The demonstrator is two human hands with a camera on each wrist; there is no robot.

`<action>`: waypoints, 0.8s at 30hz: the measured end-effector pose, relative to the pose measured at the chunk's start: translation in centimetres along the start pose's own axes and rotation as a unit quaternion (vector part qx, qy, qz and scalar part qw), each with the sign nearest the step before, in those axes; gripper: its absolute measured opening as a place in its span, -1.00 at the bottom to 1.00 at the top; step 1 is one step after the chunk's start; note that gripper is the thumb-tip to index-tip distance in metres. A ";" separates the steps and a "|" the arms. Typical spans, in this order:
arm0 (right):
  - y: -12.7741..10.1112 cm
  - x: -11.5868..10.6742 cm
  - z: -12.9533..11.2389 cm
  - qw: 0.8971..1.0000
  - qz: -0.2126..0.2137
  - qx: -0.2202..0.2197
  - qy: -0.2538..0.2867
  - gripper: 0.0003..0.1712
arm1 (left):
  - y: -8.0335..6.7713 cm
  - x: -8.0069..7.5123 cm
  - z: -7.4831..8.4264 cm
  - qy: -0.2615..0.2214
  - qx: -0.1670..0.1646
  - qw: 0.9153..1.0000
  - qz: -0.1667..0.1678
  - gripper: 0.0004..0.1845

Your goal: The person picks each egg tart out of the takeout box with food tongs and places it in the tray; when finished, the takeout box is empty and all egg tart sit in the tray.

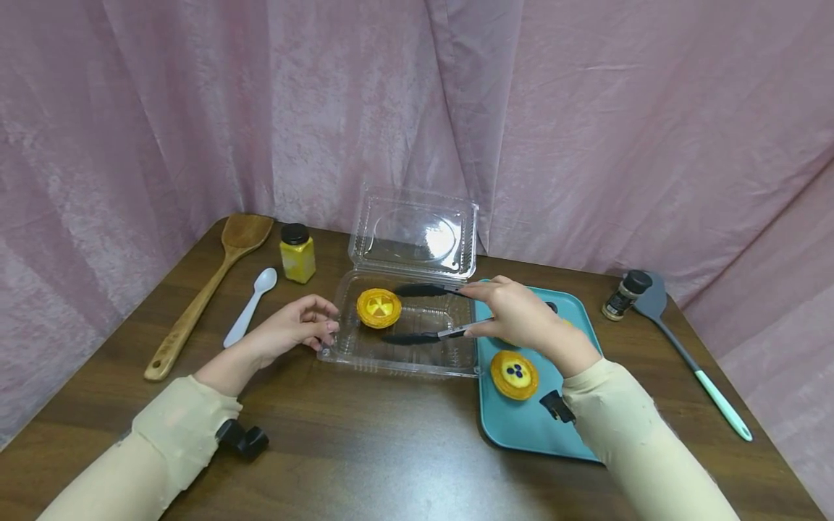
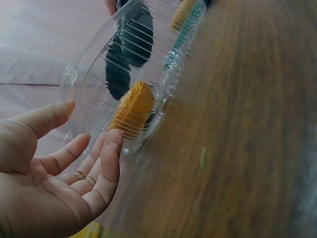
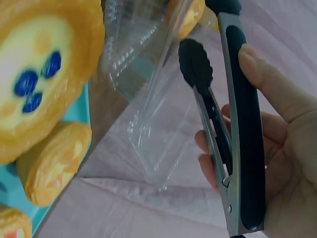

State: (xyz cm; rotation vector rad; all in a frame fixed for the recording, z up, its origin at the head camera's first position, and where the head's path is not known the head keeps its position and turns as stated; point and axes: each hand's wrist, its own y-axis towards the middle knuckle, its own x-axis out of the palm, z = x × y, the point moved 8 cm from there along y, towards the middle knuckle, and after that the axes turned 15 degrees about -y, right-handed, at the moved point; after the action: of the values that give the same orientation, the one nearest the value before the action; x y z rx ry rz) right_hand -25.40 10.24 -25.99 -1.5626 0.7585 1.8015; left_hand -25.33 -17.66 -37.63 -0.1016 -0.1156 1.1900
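My right hand [image 1: 521, 311] grips a pair of black-tipped metal tongs [image 3: 247, 129] by their handles. The tong tips are spread apart over the base of a hinged clear plastic container [image 1: 404, 367], to the right of an egg tart [image 1: 378, 308] lying inside it. Nothing is between the tips. My left hand [image 1: 293, 329] is at the container's left end with relaxed, bent fingers; its thumb tip overlaps the rim in the left wrist view. A tart with blue berries [image 1: 515, 375] rests on the teal tray [image 1: 521, 434], and other tarts there are partly hidden by my right hand.
The container's raised lid [image 1: 417, 231] leans back toward the pink curtain. At left are a wooden spatula [image 1: 195, 311], a white spoon [image 1: 250, 307] and a yellow jar [image 1: 298, 257]. A spice jar [image 1: 625, 295] and a grey-and-mint spatula [image 1: 691, 354] lie right of the tray.
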 end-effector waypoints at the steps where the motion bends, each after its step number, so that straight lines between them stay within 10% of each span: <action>1: 0.1 0.1 -0.1 1.000 -0.002 0.004 -0.004 -0.23 | 0.0 0.0 0.0 -0.001 0.000 1.000 0.000 -0.51; 24: 0.8 1.5 -2.7 0.998 0.040 0.037 -0.043 -0.29 | 0.0 -0.1 0.0 -0.003 0.002 1.000 -0.001 -0.53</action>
State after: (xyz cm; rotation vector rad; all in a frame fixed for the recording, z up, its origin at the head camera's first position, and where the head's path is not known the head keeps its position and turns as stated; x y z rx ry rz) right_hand -24.45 7.75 -27.80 -1.4159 0.8479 1.8637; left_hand -25.39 -17.74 -37.64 -0.0936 -0.1188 1.1888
